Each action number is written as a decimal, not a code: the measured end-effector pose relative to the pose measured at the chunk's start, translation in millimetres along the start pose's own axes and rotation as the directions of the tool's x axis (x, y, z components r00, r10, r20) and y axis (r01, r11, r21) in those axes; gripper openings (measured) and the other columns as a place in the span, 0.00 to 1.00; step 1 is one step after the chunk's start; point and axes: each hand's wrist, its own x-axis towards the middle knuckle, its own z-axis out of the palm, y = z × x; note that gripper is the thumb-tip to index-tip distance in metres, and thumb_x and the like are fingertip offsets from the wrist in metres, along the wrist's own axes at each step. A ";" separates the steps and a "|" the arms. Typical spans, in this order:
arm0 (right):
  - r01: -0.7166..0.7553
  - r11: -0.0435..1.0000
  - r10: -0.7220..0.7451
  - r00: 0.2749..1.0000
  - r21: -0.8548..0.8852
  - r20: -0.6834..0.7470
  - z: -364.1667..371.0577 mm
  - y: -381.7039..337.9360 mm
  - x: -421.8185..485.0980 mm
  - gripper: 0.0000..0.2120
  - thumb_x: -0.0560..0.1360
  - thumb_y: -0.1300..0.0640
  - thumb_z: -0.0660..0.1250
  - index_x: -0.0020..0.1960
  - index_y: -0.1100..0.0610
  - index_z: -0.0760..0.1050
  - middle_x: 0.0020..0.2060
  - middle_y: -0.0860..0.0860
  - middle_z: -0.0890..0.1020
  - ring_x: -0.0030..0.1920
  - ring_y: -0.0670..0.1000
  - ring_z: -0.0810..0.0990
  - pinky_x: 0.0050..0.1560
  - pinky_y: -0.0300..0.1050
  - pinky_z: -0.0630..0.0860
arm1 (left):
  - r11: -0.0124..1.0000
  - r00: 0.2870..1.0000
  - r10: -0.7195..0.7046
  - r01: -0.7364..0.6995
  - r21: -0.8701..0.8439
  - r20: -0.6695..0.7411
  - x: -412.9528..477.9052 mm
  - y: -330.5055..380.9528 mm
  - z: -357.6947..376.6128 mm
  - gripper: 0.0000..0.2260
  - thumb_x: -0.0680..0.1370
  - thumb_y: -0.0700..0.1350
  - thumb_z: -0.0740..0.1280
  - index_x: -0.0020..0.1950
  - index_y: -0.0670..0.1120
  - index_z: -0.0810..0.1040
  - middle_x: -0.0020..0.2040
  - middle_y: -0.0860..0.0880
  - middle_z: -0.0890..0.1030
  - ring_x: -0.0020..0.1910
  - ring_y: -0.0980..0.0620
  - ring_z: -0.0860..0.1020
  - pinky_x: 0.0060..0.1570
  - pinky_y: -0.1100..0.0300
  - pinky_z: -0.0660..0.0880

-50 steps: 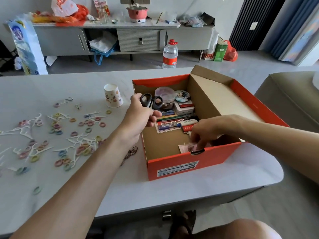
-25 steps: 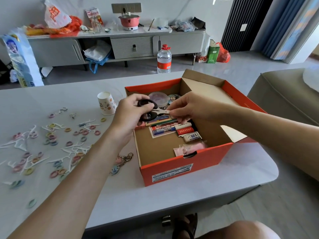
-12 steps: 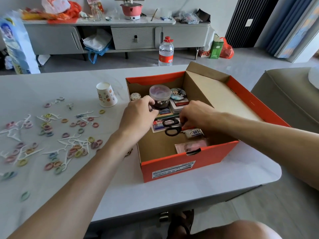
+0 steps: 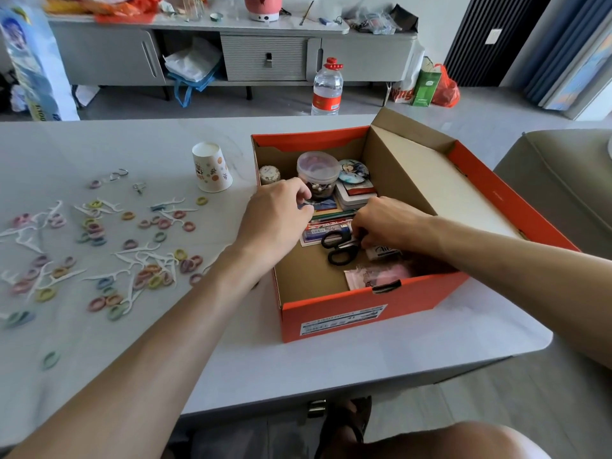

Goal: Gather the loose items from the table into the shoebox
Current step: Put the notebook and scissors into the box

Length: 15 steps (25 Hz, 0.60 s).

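Observation:
An orange shoebox [image 4: 364, 313] stands open on the grey table, its lid flap up on the right. Black-handled scissors [image 4: 336, 250] lie inside on pens and cards. My right hand [image 4: 390, 226] is down in the box, and its curled fingers hold the scissors at the blade end. My left hand [image 4: 278, 217] reaches over the box's left wall with curled fingertips at a blue packet; whether it holds anything is unclear. Also in the box are a clear jar [image 4: 318, 172], a round badge [image 4: 352, 170] and a pink packet [image 4: 381, 274]. Several hair ties and floss picks [image 4: 99, 240] lie scattered on the table at the left.
An upturned paper cup [image 4: 212, 168] stands just left of the box. The table's front edge [image 4: 331, 389] runs close to my knees. A sofa arm [image 4: 563, 180] is at the right. On the floor beyond the table stands a water bottle [image 4: 327, 87].
The scissors passed from my left hand to my right and went down into the box. They now lie on the items there, and my left hand has moved to the box's left side.

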 end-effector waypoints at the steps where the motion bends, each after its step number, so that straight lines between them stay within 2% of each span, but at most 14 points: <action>1: 0.004 1.000 -0.004 1.000 -0.004 0.005 -0.3 -0.3 0.0 0.12 0.71 0.54 0.74 0.54 0.51 0.82 0.48 0.53 0.83 0.49 0.55 0.81 0.46 0.47 0.78 | 1.000 1.000 -0.001 0.001 -0.001 0.002 0.0 0.4 -0.3 0.09 0.78 0.44 0.68 0.57 0.47 0.81 0.43 0.53 0.76 0.45 0.52 0.77 0.45 0.62 0.73; 4: 0.028 0.998 -0.028 1.000 -0.064 0.012 -0.7 -2.4 0.7 0.11 0.71 0.54 0.74 0.54 0.51 0.81 0.47 0.53 0.84 0.49 0.56 0.82 0.45 0.48 0.78 | 1.000 1.000 0.000 0.000 0.001 0.012 0.0 0.9 -0.9 0.09 0.79 0.44 0.68 0.57 0.47 0.81 0.43 0.52 0.77 0.47 0.51 0.78 0.45 0.61 0.73; 8: 0.072 0.993 -0.072 0.997 -0.099 0.002 0.4 -4.7 1.3 0.10 0.71 0.54 0.74 0.52 0.51 0.81 0.44 0.53 0.83 0.46 0.56 0.82 0.41 0.48 0.76 | 1.000 1.000 0.003 -0.003 0.007 -0.003 0.7 0.1 -0.4 0.09 0.79 0.44 0.67 0.57 0.47 0.81 0.43 0.52 0.76 0.45 0.53 0.76 0.44 0.63 0.71; 11: 0.052 0.997 -0.052 0.999 -0.059 -0.001 3.2 -5.3 2.2 0.09 0.70 0.54 0.74 0.50 0.51 0.82 0.43 0.52 0.83 0.45 0.55 0.82 0.39 0.46 0.75 | 1.000 1.000 0.009 -0.009 0.015 -0.012 0.1 0.2 1.8 0.09 0.79 0.44 0.68 0.58 0.47 0.81 0.43 0.53 0.76 0.44 0.54 0.75 0.43 0.64 0.70; 15: 0.011 0.999 -0.011 1.000 0.040 0.010 3.2 -5.5 3.7 0.07 0.70 0.56 0.75 0.48 0.52 0.82 0.43 0.51 0.83 0.45 0.54 0.81 0.42 0.48 0.78 | 1.000 1.000 0.010 -0.010 0.009 -0.012 1.7 -1.4 2.1 0.08 0.79 0.45 0.67 0.57 0.47 0.82 0.42 0.53 0.76 0.44 0.53 0.75 0.43 0.63 0.70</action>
